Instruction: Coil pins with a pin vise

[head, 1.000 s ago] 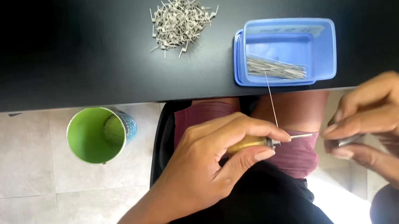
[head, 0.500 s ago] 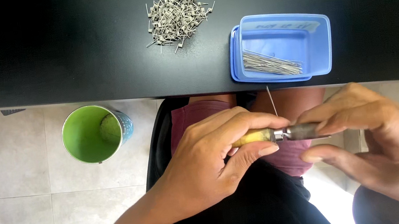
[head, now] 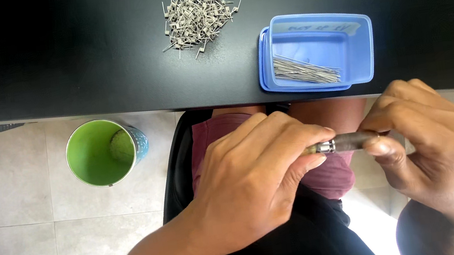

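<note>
A black table (head: 50,51) ran across the top of the view, and everything else sat near it or below it. On the floor, just below the table's front edge and far to the left, stood a green cup (head: 101,153) with its open top facing up. On the table, back from the edge, lay a pile of small bent metal pieces (head: 196,16). To the right of the pile, right at the table's front edge, sat a blue box (head: 317,50) with no lid on it, and a bunch of thin straight wires (head: 307,71) lay inside it. Below the table edge, over the person's lap, was the left hand (head: 253,189). Its fingers were curled tight around a small tool (head: 340,143), which looked like a little stick with a shiny metal ring and a dark end. Only a short part of the tool showed between the two hands, and it lay sideways, just under the blue box. The right hand (head: 428,146) was on the far side, well below the table edge. Its thumb and fingers were pinched together on the dark end of the tool. Both hands touched the tool at once.
</note>
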